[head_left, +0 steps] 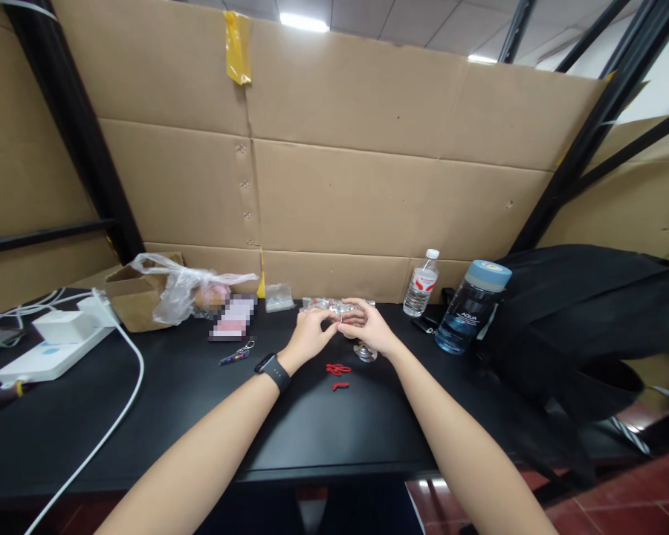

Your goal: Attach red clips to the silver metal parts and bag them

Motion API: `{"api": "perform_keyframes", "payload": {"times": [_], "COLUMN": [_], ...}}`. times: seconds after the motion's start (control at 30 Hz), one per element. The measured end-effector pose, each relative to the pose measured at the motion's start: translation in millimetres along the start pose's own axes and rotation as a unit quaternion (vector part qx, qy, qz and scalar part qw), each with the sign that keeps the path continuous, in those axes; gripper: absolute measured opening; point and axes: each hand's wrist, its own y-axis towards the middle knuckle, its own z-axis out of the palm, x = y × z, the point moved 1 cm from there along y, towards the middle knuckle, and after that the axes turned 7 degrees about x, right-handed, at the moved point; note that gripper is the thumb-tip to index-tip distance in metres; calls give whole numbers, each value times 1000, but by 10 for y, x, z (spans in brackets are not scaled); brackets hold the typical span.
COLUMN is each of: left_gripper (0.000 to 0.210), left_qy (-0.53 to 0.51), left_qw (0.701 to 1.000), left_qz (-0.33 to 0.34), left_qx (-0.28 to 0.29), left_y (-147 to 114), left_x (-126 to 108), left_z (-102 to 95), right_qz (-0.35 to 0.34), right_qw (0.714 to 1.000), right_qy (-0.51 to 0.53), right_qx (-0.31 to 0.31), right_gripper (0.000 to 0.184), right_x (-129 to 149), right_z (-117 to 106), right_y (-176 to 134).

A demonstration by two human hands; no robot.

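My left hand (311, 334) and my right hand (371, 328) meet above the black table, thumbs and forefingers pinched close together. Between the fingertips is something small with a touch of red, too small to name. Several shiny round metal pieces (364, 353) lie just under my right hand. Nearer to me rests a looped red bundle (338, 368), like cord, with a short bent red piece (340, 386) below it. Behind my fingers, a clear plastic bag (314, 303) with silvery contents is partly hidden.
At left are a white power strip (50, 355) with a cable, a cardboard box (131, 297), a plastic bag (172, 293), a blurred-out flat item (233, 319) and a keychain (237, 354). A water bottle (422, 286), a blue-lidded bottle (471, 308) and a black backpack (580, 319) stand right.
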Motion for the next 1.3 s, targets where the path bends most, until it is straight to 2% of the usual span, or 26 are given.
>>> {"api": "perform_keyframes", "payload": {"times": [0.13,0.27,0.43,0.53,0.63,0.7,0.9,0.97,1.1,1.23,1.3], "left_gripper": [13,15,18,19,18,18,16,16,19,20,33], "left_qy": [11,27,66,100,89,70,75,78,105,108,105], "left_qw": [999,997,995,993,990,986,973,971,979,965,956], "left_qz": [-3,-31,-33,-45,-42,-13,31,37,30,40,60], "left_qx": [44,72,72,52,101,149,216,222,174,237,266], "left_y": [6,13,-10,-29,-44,-54,-92,-101,-106,-128,-143], "left_x": [-13,-113,-215,-226,-228,-238,-237,-206,-122,-111,-149], "left_z": [-9,-59,-51,-52,-94,-120,-100,-85,-71,-46,-47], "right_qz": [-6,1,18,32,61,82,112,119,120,116,119], "right_qw": [999,990,964,944,929,919,902,902,905,908,905], "right_qy": [-35,-128,-248,-317,-356,-371,-383,-381,-374,-368,-371], "right_qx": [40,60,95,85,81,105,163,163,164,166,173], "right_gripper": [68,65,40,31,34,36,42,42,42,44,44], "right_x": [23,92,210,290,340,340,225,179,112,106,122], "right_z": [-40,-102,-227,-343,-458,-499,-476,-473,-486,-484,-476], "right_y": [-13,-45,-126,-192,-242,-255,-228,-219,-212,-207,-208]}}
